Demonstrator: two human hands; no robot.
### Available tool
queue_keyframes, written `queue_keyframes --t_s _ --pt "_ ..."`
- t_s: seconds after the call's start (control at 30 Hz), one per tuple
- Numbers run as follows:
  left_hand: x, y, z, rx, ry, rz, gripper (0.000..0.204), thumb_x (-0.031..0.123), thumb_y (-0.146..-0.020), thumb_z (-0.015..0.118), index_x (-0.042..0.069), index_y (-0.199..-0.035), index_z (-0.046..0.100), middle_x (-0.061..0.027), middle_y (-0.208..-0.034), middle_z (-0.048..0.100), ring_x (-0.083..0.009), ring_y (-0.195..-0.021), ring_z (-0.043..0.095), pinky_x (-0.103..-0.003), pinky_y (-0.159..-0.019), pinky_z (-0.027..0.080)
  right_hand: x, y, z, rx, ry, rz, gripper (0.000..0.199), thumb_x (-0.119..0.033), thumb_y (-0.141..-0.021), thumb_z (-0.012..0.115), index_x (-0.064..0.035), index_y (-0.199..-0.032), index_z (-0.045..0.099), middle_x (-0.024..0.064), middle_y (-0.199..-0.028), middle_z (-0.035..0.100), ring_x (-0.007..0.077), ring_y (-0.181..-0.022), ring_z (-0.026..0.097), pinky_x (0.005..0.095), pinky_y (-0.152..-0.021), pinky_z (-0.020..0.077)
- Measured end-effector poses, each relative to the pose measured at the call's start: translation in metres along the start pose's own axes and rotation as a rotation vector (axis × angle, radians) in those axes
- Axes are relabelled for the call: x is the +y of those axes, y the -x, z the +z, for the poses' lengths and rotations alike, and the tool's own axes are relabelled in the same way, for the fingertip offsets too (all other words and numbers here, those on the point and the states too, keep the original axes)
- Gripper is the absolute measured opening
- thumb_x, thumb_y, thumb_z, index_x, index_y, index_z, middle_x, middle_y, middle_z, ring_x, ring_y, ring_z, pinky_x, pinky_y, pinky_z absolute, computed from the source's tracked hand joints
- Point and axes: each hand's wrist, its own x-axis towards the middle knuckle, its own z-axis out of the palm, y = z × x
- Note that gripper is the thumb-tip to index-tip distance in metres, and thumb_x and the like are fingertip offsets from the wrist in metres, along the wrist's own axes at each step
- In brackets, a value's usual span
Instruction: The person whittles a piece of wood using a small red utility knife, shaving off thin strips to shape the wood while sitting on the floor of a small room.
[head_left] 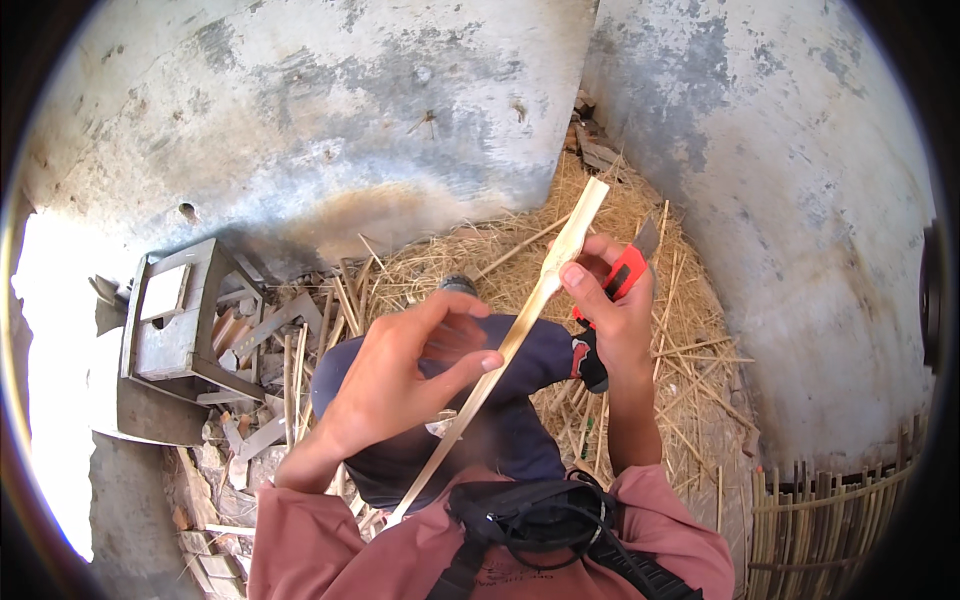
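1. The strip is long, thin and pale, like bamboo or wood. With the clock's middle at the middle of the view, it slants from 1 o'clock down to 7 o'clock, over the person's legs.
2. The right hand is at 3 o'clock. Its grip is snug: the thumb pinches the strip near its fat bump, and the same hand holds the red knife.
3. The knife's blade is out. It points to about 1 o'clock, apart from the strip.
4. The left hand is at 8 o'clock. Its grip is loose and partly spread, with bent fingers. The thumb tip meets the strip, but I can't tell if it presses. The fingers do not wrap round it.
5. The strip looks light. It is likely stiff with a little spring. Its smooth face may slide, its edges may prick, and it could split along its length.
6. The bump looks like a good place to hold. Another good place is lower down, toward 7 o'clock, by the flat faces and away from the blade.
7. A wooden box is at 9 o'clock, and straw lies on the floor toward 3 o'clock.
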Motion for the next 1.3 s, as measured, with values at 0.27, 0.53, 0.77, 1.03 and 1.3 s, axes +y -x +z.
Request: queue_keyframes --t_s 0.27,0.53,0.77,1.03,1.3 --pt "-0.019 -0.006 0.069 -0.001 0.438 -0.051 0.04 0.006 -0.106 0.062 0.001 -0.143 0.049 -0.0074 -0.105 0.068 -0.0134 -0.094 0.073 -0.027 -0.075 0.057 0.019 0.005 -0.007 -0.094 -0.115 0.065 0.031 -0.007 -0.097 0.074 0.0067 -0.123 0.065 0.0118 -0.103 0.075 0.0133 -0.093 0.072 0.0265 -0.083 0.0574" --pt "-0.032 -0.023 0.075 -0.042 0.48 -0.159 0.032 0.012 -0.115 0.043 0.001 -0.141 0.057 -0.0006 -0.086 0.06 -0.0026 -0.061 0.047 -0.021 -0.056 0.039 0.023 0.006 -0.039 -0.026 0.182 -0.187 0.046 -0.02 -0.099 0.067 0.0003 -0.139 0.054 -0.0003 -0.083 0.055 0.005 -0.068 0.049 0.0222 -0.062 0.0396" --pt "-0.037 -0.028 0.082 0.119 0.328 -0.108 0.027 0.013 -0.11 0.058 0.001 -0.134 0.061 0.0037 -0.08 0.053 -0.0028 -0.07 0.042 -0.023 -0.062 0.036 0.005 0.021 -0.028 -0.152 0.809 -0.403 0.033 -0.032 -0.088 0.083 -0.0062 -0.107 0.078 0.0075 -0.074 0.063 0.0219 -0.059 0.059 0.0337 -0.054 0.0456" --pt "-0.04 -0.028 0.079 0.138 0.262 -0.075 0.03 0.011 -0.106 0.062 -0.003 -0.132 0.059 -0.0123 -0.082 0.062 -0.015 -0.069 0.05 -0.032 -0.064 0.044 0.001 0.018 -0.022 -0.176 1.005 -0.423 0.038 -0.031 -0.083 0.086 -0.0063 -0.111 0.08 0.0057 -0.072 0.064 0.021 -0.057 0.058 0.0336 -0.054 0.0444" --pt "-0.035 -0.026 0.078 0.199 0.272 -0.077 0.022 0.01 -0.105 0.063 -0.001 -0.125 0.065 0.0031 -0.074 0.048 -0.004 -0.069 0.037 -0.025 -0.06 0.032 -0.003 0.013 -0.015 -0.164 1.038 -0.434 0.035 -0.029 -0.081 0.087 -0.0128 -0.111 0.08 0.0026 -0.073 0.06 0.0217 -0.057 0.06 0.0355 -0.053 0.045"
